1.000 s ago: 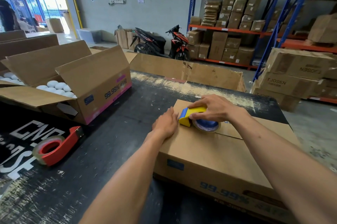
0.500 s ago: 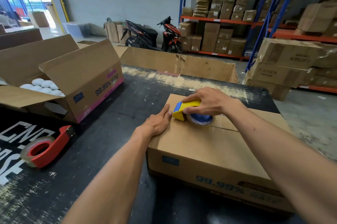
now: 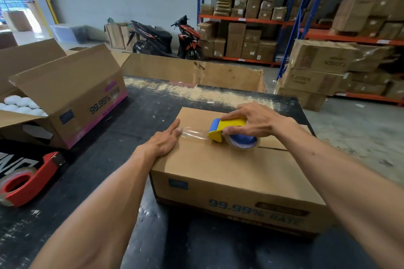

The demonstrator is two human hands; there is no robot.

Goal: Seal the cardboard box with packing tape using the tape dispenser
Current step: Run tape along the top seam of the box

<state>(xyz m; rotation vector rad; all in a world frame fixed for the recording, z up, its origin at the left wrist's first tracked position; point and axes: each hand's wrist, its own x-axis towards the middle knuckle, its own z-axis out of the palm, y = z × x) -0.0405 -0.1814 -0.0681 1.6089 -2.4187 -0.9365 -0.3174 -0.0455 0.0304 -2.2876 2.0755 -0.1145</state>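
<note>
A closed brown cardboard box (image 3: 229, 172) lies on the black table, its top flaps meeting in a seam running left to right. My right hand (image 3: 251, 122) grips a yellow and blue tape dispenser (image 3: 227, 130) pressed on that seam near the middle. A strip of clear tape (image 3: 194, 134) stretches from the dispenser to the box's left edge. There my left hand (image 3: 164, 141) lies flat, fingers together, pressing the tape end down over the edge. To the right of the dispenser the seam is bare.
A red tape dispenser (image 3: 28, 179) lies on the black table (image 3: 105, 159) at the left. An open carton (image 3: 72, 98) holding white round items stands at the back left. A flattened cardboard wall (image 3: 192, 71) edges the table's far side. Stacked cartons (image 3: 314, 71) and shelving stand at the right.
My right hand has drawn the yellow dispenser rightward along the seam, leaving a strip of clear tape behind it. My left hand stays at the box's left edge.
</note>
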